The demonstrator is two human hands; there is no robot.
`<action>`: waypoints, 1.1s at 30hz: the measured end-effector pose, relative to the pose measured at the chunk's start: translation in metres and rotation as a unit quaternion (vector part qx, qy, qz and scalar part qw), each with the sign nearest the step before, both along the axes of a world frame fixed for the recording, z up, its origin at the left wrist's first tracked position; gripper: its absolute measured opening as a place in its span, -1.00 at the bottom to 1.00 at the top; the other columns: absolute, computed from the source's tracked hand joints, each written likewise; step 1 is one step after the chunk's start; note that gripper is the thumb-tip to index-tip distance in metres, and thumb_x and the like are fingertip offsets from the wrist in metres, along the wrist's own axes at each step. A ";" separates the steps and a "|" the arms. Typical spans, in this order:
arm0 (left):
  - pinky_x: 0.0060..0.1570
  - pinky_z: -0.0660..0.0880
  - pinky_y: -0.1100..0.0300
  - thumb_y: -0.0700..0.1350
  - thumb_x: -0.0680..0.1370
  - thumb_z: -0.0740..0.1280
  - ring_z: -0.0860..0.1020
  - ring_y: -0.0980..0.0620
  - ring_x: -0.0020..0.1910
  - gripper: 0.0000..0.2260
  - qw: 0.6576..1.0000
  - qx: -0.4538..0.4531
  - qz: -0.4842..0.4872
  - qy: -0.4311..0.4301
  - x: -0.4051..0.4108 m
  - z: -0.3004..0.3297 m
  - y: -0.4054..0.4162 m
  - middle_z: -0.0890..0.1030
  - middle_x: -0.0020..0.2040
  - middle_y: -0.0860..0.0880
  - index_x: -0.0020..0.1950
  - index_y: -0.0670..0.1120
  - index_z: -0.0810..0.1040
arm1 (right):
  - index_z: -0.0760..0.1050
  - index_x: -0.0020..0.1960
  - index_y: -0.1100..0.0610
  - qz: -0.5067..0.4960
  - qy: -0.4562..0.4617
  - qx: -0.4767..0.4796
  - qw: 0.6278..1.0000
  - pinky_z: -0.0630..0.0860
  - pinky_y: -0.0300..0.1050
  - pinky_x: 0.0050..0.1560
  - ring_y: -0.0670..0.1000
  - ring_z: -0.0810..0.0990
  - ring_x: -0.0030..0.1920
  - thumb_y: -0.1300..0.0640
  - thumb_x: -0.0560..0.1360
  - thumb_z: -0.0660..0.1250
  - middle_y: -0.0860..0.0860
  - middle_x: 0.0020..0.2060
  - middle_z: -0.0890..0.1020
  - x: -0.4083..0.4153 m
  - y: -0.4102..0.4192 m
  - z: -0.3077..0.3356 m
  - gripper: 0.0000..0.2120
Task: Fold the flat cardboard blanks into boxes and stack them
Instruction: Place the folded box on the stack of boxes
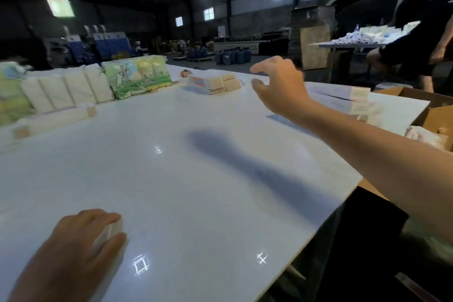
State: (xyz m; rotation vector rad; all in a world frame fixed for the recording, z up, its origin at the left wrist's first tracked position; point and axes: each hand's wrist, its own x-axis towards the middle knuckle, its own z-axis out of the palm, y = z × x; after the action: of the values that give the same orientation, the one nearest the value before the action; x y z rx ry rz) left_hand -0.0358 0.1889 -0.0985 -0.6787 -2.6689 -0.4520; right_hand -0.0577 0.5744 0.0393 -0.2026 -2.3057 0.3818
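Cardboard, in the form of a small pale folded box (109, 233), sits at the lower left of the frame, gripped by the left hand (83, 238): the fingers curl over its top and the thumb presses its near side, and it rests on the glossy white tabletop (196, 203). The right hand (277, 86) is stretched out above the tabletop at upper centre right, released, its fingers and thumb spread apart in a loose curve and holding nothing; its forearm runs in from the right edge and throws a dark shadow across the middle of the tabletop.

Just left of the right hand, in the upper centre, lies a low stack of flat white blanks with orange print and tan ends (213, 83). Further left stands a plastic-wrapped pack with a green cartoon landscape (137, 76), and beside it a row of white wrapped bundles (66, 91) leans toward the left edge. A long white box with a tan end flap (58, 116) lies in front of that row. To the right of the hand, a flat white carton (343, 94) lies near the tabletop's far right corner, and an open brown cardboard carton (431, 108) stands at the right edge. A person in dark clothes (421, 32) stands at the upper right.
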 end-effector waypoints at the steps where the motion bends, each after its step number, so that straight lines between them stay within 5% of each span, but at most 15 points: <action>1: -0.04 0.46 -0.10 0.23 0.33 0.15 0.55 -0.22 -0.03 -0.53 1.000 0.018 -0.006 -0.005 0.003 0.006 0.011 0.61 -0.05 -0.06 -0.02 -0.03 0.64 | 0.53 0.23 0.03 0.059 -0.008 0.005 0.998 0.35 0.07 0.25 0.12 0.41 0.25 0.08 0.54 0.23 0.06 0.22 0.53 0.000 -0.026 -0.004 -0.71; 6: -0.01 0.34 0.22 0.22 0.35 0.02 0.44 0.05 0.03 -0.53 0.999 0.027 0.030 -0.023 0.027 0.019 0.010 0.52 -0.03 0.12 -0.04 -0.02 0.57 | 0.54 0.23 0.04 0.274 -0.139 0.057 0.950 0.37 0.05 0.24 0.10 0.42 0.24 0.05 0.57 0.20 0.05 0.23 0.54 -0.009 -0.159 -0.061 -0.72; 9: 0.01 0.39 0.14 0.17 0.41 0.04 0.46 -0.01 0.02 -0.53 0.999 0.021 0.028 -0.013 0.028 0.016 0.005 0.56 -0.03 -0.01 -0.04 -0.12 0.57 | 0.55 0.19 0.08 0.294 -0.204 0.087 0.930 0.39 -0.03 0.17 0.12 0.42 0.22 0.08 0.58 0.17 0.07 0.20 0.54 -0.012 -0.197 -0.097 -0.73; 13: 0.04 0.36 0.17 0.00 0.52 0.24 0.38 0.08 0.10 -0.81 0.998 0.023 0.051 0.004 0.023 0.005 0.000 0.51 0.07 0.08 0.07 -0.03 0.53 | 0.58 0.10 0.07 0.309 -0.215 0.094 0.922 0.42 -0.03 0.11 0.12 0.46 0.16 0.08 0.56 0.18 0.04 0.15 0.55 -0.015 -0.204 -0.124 -0.76; 20: 0.12 0.34 0.21 0.03 0.54 0.26 0.37 0.08 0.21 -0.72 0.994 0.058 0.061 -0.066 0.014 0.012 -0.015 0.49 0.22 0.09 0.23 0.03 0.50 | 0.60 0.05 0.04 0.332 -0.189 0.081 0.921 0.40 -0.09 0.08 0.07 0.46 0.13 0.10 0.55 0.22 -0.02 0.12 0.56 -0.017 -0.201 -0.129 -0.80; 24: 0.14 0.33 0.04 0.16 0.51 0.24 0.34 -0.04 0.27 -0.57 0.958 -0.036 0.269 -0.093 -0.012 0.045 -0.079 0.41 0.27 -0.04 0.30 -0.01 0.40 | 0.62 0.04 0.05 0.348 -0.180 0.066 0.918 0.40 -0.09 0.05 0.07 0.49 0.09 0.14 0.54 0.27 0.00 0.07 0.58 -0.016 -0.201 -0.128 -0.83; 27: 0.21 0.29 -0.10 0.35 0.37 0.32 0.25 -0.14 0.35 -0.31 0.877 -0.144 0.437 -0.140 -0.017 0.055 -0.134 0.31 0.34 -0.12 0.33 -0.06 0.33 | 0.62 0.03 0.06 0.348 -0.178 0.062 0.918 0.40 -0.08 0.04 0.08 0.49 0.08 0.16 0.53 0.28 0.00 0.04 0.58 -0.015 -0.202 -0.128 -0.83; 29: 0.25 0.26 -0.14 0.41 0.27 0.36 0.26 -0.14 0.35 -0.24 0.849 -0.129 0.471 -0.201 -0.019 0.055 -0.155 0.32 0.34 -0.12 0.27 -0.06 0.37 | 0.63 0.02 0.06 0.348 -0.177 0.063 0.919 0.41 -0.06 0.04 0.09 0.50 0.08 0.16 0.52 0.28 0.00 0.02 0.58 -0.014 -0.203 -0.129 -0.84; 33: 0.20 0.32 -0.11 0.38 0.15 0.45 0.40 -0.13 0.18 -0.35 0.851 -0.085 0.475 -0.206 -0.026 0.056 -0.164 0.48 0.16 -0.10 -0.02 -0.06 0.45 | 0.63 0.03 0.07 0.344 -0.181 0.062 0.919 0.41 -0.05 0.04 0.09 0.49 0.06 0.17 0.53 0.28 0.00 0.04 0.58 -0.012 -0.204 -0.130 -0.83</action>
State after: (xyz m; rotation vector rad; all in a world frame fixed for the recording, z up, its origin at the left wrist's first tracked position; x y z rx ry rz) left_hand -0.0622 0.0251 -0.0421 0.8153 -3.0123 -0.0699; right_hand -0.0694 0.3702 -0.0904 0.6770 -2.7074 0.5784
